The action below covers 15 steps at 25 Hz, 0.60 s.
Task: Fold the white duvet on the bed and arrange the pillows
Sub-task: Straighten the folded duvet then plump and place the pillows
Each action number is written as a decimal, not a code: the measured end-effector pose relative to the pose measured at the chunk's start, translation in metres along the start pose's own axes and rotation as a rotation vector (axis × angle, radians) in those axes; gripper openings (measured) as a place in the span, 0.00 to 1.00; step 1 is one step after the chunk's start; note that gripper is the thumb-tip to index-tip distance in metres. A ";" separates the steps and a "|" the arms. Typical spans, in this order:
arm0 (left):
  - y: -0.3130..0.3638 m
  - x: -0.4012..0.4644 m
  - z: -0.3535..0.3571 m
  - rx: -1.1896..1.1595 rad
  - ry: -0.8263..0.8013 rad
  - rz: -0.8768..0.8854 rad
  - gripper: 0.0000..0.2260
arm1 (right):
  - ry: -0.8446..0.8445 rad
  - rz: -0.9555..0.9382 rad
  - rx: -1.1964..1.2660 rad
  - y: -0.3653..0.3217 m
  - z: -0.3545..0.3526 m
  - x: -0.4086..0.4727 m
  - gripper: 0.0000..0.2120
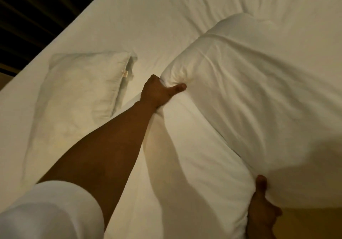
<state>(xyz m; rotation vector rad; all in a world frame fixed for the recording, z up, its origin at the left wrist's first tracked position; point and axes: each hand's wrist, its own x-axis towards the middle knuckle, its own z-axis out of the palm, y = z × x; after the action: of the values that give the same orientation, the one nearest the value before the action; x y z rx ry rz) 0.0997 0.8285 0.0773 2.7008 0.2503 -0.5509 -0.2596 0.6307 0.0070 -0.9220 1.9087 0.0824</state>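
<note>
The white duvet (249,94) is lying bunched on the bed (148,16), its near edge being held at two points, probably to carry a fold across. The left hand (159,92) is pinching a corner; the right hand (262,209) is gripping the hem. Beyond the left fingers (177,87), a pillow (79,90) is lying beside open sheet.

Bare sheet (157,25) beyond pillow (79,94)
</note>
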 end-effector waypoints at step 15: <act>-0.041 -0.023 0.000 0.330 -0.014 0.158 0.30 | -0.185 -0.281 0.224 0.008 -0.012 -0.025 0.41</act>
<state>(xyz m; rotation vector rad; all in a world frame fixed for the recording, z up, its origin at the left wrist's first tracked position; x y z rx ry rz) 0.0683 0.8637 0.0735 2.9968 -0.0652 -0.6083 -0.2680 0.6457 0.0307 -0.9834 1.5668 -0.2023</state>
